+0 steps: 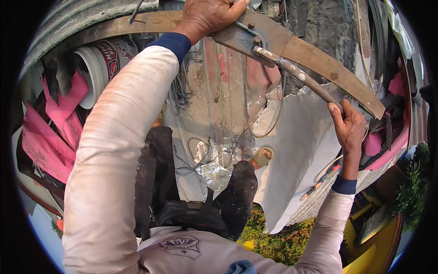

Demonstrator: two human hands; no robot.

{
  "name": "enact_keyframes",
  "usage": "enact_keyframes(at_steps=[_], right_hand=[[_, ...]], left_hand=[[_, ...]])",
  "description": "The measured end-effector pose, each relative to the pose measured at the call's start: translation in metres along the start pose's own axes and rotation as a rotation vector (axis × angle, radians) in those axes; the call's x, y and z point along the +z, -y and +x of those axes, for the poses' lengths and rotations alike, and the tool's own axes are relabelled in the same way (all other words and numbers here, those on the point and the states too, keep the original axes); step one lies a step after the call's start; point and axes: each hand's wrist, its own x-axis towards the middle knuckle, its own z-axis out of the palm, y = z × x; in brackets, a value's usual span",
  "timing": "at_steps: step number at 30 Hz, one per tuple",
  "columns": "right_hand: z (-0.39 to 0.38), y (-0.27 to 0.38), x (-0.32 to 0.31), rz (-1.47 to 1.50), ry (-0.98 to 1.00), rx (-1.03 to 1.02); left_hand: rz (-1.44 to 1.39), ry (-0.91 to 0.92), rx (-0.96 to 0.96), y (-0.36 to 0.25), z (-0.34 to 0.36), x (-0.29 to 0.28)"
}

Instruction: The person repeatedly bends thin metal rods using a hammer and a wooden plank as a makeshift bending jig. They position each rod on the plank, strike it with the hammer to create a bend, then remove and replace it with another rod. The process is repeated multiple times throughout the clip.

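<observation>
A long rusty flat metal bar (333, 68) crosses the upper view, with a wider plate (273, 36) carrying two bolts. My left hand (210, 16) grips the bar at the top, left of the bolts, its fingertips partly out of sight. A spanner-like tool (310, 82) with a long round handle has its head at the lower bolt (257, 41). My right hand (349, 123) is closed on the lower end of that handle, thumb upward. A thin cable (255, 134) loops down below the plate.
A white bucket (93, 73) and pink sheeting (50, 137) lie left. My sandaled foot (258, 157) is on dusty metal sheeting (210, 100). A red-handled tool (319, 182) rests on pale sheeting (294, 160), whose edge drops toward shrubs (278, 242). Coiled wires (182, 86) lie near my left arm.
</observation>
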Motion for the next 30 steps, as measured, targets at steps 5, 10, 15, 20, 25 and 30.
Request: enact_keyframes(at_steps=[5, 10, 15, 20, 25, 30], right_hand=[[0.002, -0.001, 0.004, -0.044, -0.058, -0.058], [0.002, -0.008, 0.014, -0.05, -0.118, -0.091], [0.012, -0.014, 0.014, 0.003, -0.123, -0.124], [-0.001, -0.008, 0.021, -0.05, -0.145, -0.088], [-0.012, 0.001, 0.032, -0.064, -0.251, -0.08], [-0.019, 0.014, 0.039, -0.078, -0.322, -0.043]], left_hand=[[-0.028, -0.159, 0.124, -0.002, 0.002, 0.0], [0.212, -0.115, 0.231, 0.001, 0.001, 0.002], [-0.018, -0.116, 0.074, -0.002, 0.002, 0.003], [0.116, -0.123, 0.205, 0.0, 0.003, 0.003], [0.121, -0.081, 0.249, 0.004, 0.005, 0.003], [0.132, -0.068, 0.174, 0.002, 0.006, 0.003]])
